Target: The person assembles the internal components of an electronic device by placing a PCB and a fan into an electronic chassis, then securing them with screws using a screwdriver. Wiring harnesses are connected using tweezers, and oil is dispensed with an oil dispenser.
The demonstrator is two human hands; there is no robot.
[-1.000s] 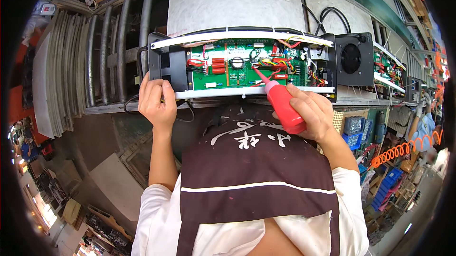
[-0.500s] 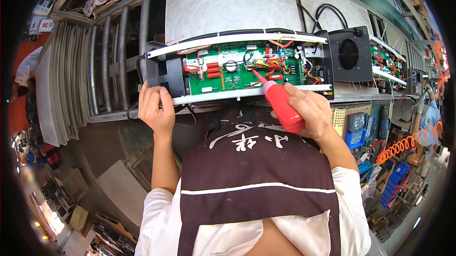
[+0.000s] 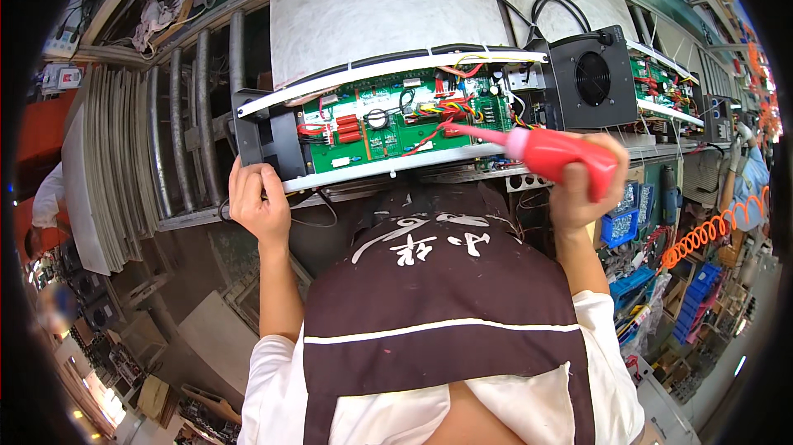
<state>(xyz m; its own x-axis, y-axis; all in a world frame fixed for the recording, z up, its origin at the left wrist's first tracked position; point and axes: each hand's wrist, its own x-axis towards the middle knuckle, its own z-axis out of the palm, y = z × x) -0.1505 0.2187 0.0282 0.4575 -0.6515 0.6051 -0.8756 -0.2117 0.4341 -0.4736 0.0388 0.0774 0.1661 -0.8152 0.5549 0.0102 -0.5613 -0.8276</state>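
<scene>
A red squeeze bottle with a pink collar and a long thin nozzle lies tilted in my right hand, its fingers wrapped round the body. The nozzle points left over the green circuit board, its tip near the coloured wires at the middle; whether it touches cannot be told. The board, with red parts and a round coin-like part, sits in a long open metal chassis with white side rails. My left hand grips the chassis's near left corner, thumb on top and the other fingers partly hidden.
A black fan housing and a second open chassis stand to the right. Metal rollers and stacked boards are at left. Blue bins and a coiled orange hose lie right. Another person works far right.
My right hand has swung the bottle rightward, from steep to nearly level, with its nozzle still over the wires. The left hand stays on the chassis corner. The whole view has shifted slightly.
</scene>
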